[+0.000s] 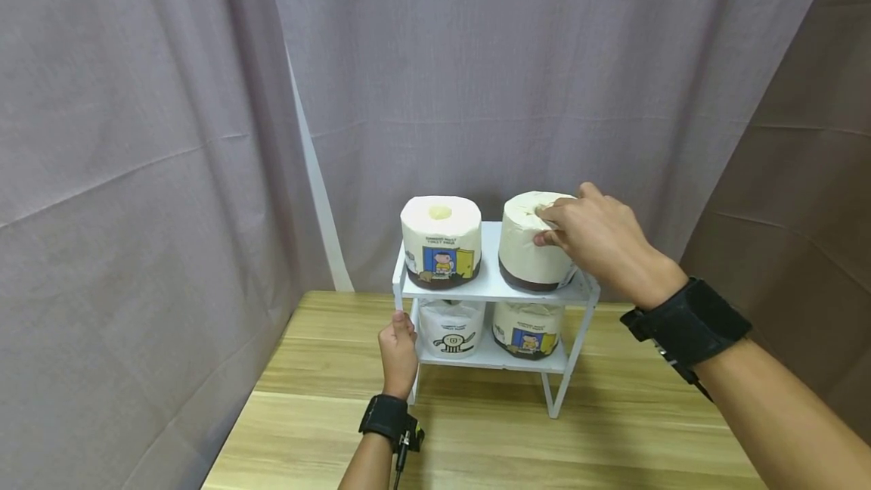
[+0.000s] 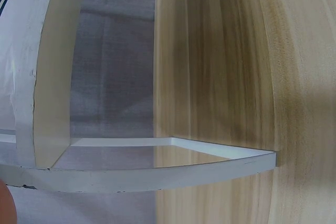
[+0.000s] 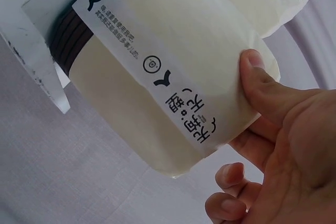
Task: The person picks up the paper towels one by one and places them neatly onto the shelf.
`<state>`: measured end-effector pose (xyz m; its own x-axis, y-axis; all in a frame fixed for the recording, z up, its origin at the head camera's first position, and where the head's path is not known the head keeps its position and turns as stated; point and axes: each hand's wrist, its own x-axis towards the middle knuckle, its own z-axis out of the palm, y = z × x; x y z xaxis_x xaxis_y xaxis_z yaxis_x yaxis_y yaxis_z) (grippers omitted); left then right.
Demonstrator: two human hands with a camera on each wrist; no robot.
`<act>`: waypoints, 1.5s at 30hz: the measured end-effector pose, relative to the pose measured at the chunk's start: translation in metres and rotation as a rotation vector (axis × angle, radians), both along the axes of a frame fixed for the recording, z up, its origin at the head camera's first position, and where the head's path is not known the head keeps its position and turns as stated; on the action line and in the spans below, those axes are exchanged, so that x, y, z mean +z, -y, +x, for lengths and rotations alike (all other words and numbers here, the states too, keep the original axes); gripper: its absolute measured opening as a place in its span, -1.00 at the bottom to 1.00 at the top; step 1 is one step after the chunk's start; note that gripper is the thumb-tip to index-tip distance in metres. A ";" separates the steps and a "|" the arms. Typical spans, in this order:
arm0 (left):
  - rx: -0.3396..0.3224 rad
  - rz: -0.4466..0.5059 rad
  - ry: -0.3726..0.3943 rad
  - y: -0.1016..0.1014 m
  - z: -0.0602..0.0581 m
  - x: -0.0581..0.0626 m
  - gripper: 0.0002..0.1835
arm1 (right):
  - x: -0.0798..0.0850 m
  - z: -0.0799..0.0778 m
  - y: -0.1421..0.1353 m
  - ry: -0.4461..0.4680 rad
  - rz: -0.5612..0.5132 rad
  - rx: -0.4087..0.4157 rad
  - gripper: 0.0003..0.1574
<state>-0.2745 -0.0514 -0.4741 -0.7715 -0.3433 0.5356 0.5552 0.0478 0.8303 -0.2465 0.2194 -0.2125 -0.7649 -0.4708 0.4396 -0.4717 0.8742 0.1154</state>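
A two-tier white rack (image 1: 490, 292) stands on the wooden table, with wrapped toilet rolls on both shelves. My right hand (image 1: 605, 240) pinches the top rim of the upper right toilet roll (image 1: 531, 252), thumb on its side and fingers at the core hole. In the right wrist view this toilet roll (image 3: 173, 72) shows a paper label strip with dark print; its dark-banded base is by the shelf. My left hand (image 1: 398, 354) grips the rack's left front leg. Only a fingertip of that hand shows in the left wrist view, beside the white frame (image 2: 131, 179).
Another toilet roll (image 1: 442, 237) with a cartoon print stands at the upper left. On the lower shelf are a white toilet roll (image 1: 450, 331) and a cartoon-print toilet roll (image 1: 527, 327). Grey curtains (image 1: 510, 59) hang close behind the table (image 1: 327, 414).
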 end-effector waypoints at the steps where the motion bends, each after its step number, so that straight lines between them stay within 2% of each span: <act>1: 0.000 -0.001 -0.002 0.000 0.001 0.000 -0.45 | 0.000 0.000 0.000 0.000 -0.001 0.001 -0.53; 7: 0.010 -0.002 -0.008 -0.001 0.000 0.001 -0.45 | -0.001 -0.002 -0.002 0.003 -0.011 0.019 -0.60; 21: 0.022 -0.021 -0.035 0.000 0.000 0.000 -0.46 | 0.001 -0.004 -0.005 -0.028 0.003 0.058 -0.60; 28: 0.018 0.007 0.009 0.003 -0.019 -0.022 -0.45 | 0.002 -0.006 -0.008 -0.014 0.014 0.066 -0.51; 34: 0.032 0.001 -0.009 0.003 -0.021 -0.027 -0.44 | 0.003 -0.007 -0.010 -0.016 0.049 0.067 -0.50; 41: 0.028 -0.016 0.011 0.001 -0.023 -0.023 -0.44 | 0.004 -0.009 -0.015 -0.017 0.075 0.071 -0.48; 45: 0.019 -0.017 0.003 0.001 -0.012 -0.012 -0.45 | 0.003 -0.009 -0.016 -0.010 0.076 0.075 -0.47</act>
<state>-0.2867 -0.0521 -0.4863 -0.7667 -0.3488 0.5391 0.5513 0.0727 0.8311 -0.2556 0.2354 -0.2090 -0.7222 -0.5589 0.4074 -0.5341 0.8249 0.1850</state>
